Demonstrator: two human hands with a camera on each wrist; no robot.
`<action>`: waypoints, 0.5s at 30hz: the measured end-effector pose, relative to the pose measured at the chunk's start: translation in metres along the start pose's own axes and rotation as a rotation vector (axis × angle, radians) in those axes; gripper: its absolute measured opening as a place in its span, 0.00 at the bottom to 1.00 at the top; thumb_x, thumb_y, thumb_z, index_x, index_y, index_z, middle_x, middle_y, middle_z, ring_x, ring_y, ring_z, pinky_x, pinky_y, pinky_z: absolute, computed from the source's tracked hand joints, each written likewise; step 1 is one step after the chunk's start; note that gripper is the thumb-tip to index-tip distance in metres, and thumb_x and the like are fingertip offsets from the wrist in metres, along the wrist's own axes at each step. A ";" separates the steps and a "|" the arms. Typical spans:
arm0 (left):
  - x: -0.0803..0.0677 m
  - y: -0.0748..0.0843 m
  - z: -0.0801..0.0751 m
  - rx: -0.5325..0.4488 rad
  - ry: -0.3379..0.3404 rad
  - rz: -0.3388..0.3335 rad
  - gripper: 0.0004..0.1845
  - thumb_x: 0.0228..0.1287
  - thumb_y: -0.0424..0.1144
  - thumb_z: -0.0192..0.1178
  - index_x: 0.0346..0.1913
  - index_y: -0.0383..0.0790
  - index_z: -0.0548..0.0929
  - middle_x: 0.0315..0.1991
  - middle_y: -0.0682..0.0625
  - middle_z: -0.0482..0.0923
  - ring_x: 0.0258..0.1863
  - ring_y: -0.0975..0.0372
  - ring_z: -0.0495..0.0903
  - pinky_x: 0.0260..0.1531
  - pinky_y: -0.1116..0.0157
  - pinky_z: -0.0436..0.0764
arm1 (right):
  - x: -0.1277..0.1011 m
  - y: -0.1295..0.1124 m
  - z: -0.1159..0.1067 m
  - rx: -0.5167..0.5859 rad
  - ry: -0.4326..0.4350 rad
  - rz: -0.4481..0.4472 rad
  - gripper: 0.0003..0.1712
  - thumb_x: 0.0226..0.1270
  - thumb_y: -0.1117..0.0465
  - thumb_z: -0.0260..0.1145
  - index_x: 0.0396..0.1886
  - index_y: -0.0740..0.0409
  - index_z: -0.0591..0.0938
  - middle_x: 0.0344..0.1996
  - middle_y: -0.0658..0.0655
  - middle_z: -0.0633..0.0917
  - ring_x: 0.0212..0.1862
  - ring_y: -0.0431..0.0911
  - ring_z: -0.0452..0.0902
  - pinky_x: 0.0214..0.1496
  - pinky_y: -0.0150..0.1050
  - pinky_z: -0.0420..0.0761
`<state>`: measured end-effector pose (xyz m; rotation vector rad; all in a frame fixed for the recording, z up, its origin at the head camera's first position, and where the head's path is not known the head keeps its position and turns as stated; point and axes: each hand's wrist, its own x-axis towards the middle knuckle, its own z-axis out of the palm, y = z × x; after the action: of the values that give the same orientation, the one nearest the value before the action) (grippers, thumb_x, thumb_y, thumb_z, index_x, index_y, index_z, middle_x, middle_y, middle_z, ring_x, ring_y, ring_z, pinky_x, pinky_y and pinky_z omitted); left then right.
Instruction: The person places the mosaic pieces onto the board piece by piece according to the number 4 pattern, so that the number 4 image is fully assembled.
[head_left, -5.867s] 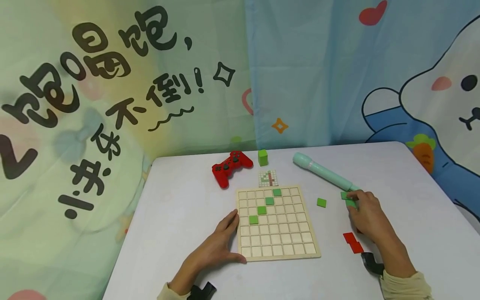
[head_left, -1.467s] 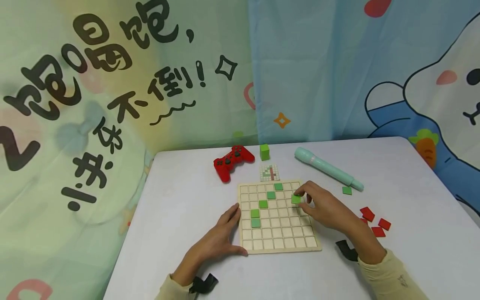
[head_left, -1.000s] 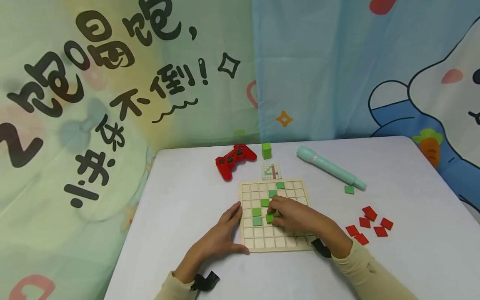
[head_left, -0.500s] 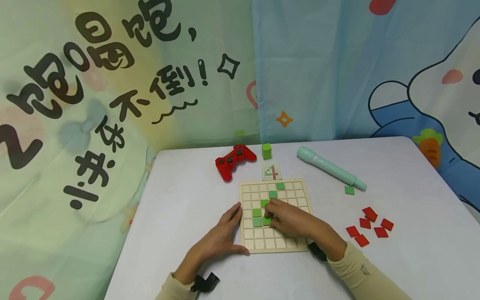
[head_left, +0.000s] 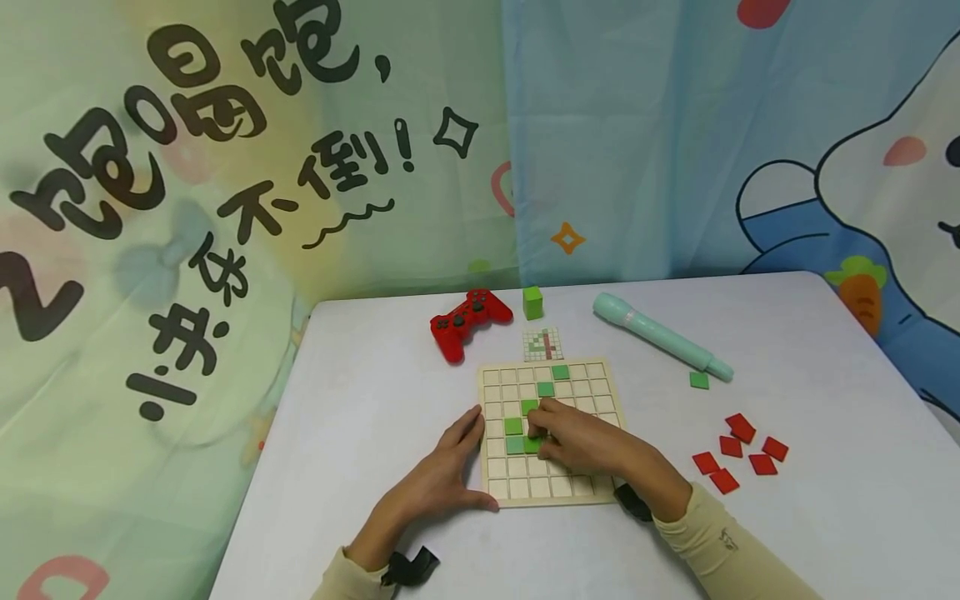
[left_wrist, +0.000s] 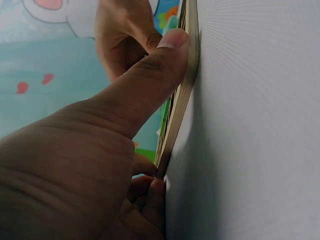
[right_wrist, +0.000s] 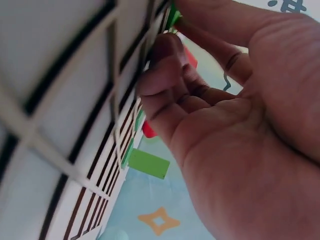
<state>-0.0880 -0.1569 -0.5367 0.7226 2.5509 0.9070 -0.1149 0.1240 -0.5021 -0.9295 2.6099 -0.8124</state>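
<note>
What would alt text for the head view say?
A right hand presses a green square tile into a wooden grid board on a white table, while the left hand steadies the board's left edge. Red square tiles lie right.

White table (head_left: 375,417): grid board (head_left: 592,383), red gamepad (head_left: 468,321), green cube (head_left: 532,302), mint tube (head_left: 660,337), red tiles (head_left: 738,454).

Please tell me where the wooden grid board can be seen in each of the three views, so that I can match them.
Head: the wooden grid board lies at lower centre, on the white table.
Left wrist: only its edge shows, a thin strip running down from top centre, behind the left hand's thumb.
Right wrist: its grid fills the left half, very close.
Shared landmark: the green tiles on the board, also seen in the right wrist view.
</note>
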 end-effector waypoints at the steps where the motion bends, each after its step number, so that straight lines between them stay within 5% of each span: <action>1: 0.000 0.000 0.000 -0.001 -0.001 0.000 0.70 0.49 0.54 0.85 0.86 0.37 0.50 0.90 0.46 0.42 0.89 0.49 0.47 0.82 0.48 0.65 | 0.000 0.000 0.000 -0.003 -0.001 0.004 0.07 0.71 0.65 0.72 0.42 0.50 0.82 0.42 0.50 0.80 0.37 0.35 0.72 0.42 0.31 0.77; 15: 0.001 -0.001 0.001 0.006 -0.007 -0.015 0.70 0.49 0.56 0.85 0.87 0.38 0.50 0.90 0.48 0.42 0.89 0.50 0.47 0.82 0.48 0.65 | 0.000 -0.003 -0.001 -0.053 0.003 0.015 0.11 0.72 0.57 0.73 0.45 0.53 0.79 0.41 0.49 0.76 0.36 0.36 0.70 0.41 0.32 0.77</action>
<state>-0.0884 -0.1563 -0.5380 0.7062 2.5502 0.8908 -0.1133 0.1224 -0.4997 -0.9213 2.6499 -0.7455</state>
